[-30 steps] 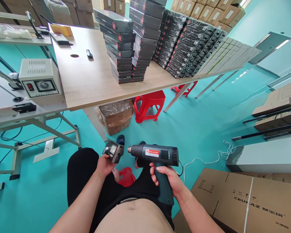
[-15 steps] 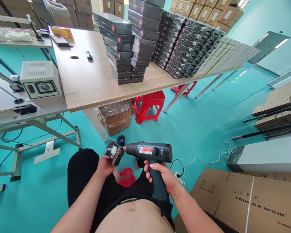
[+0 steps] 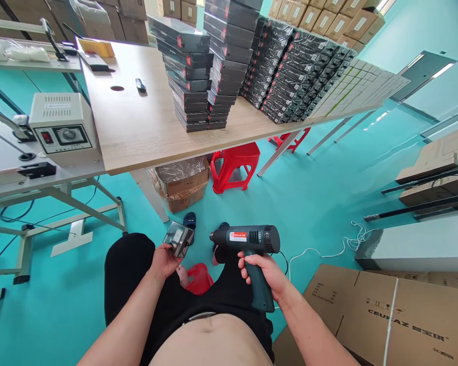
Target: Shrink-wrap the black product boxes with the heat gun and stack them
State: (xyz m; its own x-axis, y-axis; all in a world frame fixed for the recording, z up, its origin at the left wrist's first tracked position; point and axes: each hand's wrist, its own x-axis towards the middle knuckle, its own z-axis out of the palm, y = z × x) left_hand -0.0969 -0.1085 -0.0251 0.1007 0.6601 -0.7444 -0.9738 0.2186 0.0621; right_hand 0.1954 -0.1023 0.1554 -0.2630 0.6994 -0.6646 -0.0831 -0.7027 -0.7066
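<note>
My left hand [image 3: 166, 262] is closed around the lower side of a small dark box [image 3: 179, 238] with a shiny, clear-looking wrap, held above my left knee. In my right hand [image 3: 265, 272] is a dark green heat gun [image 3: 248, 238], gripped by its handle, with a red and white label on the barrel. The gun's nozzle points left toward the box, with a gap between them. Whether the trigger is pressed cannot be made out.
Ahead stands a wooden table [image 3: 137, 137] bearing stacked black boxes [image 3: 191, 76]. A beige control unit [image 3: 63, 127] sits on the left bench. Under the table are a wrapped carton [image 3: 185, 188] and a red stool [image 3: 234, 165]. Large cartons [image 3: 397, 315] flank my right side.
The heat gun has moved right, away from the box, so its nozzle is now farther off. The box has turned slightly in my left hand, showing more of its top.
</note>
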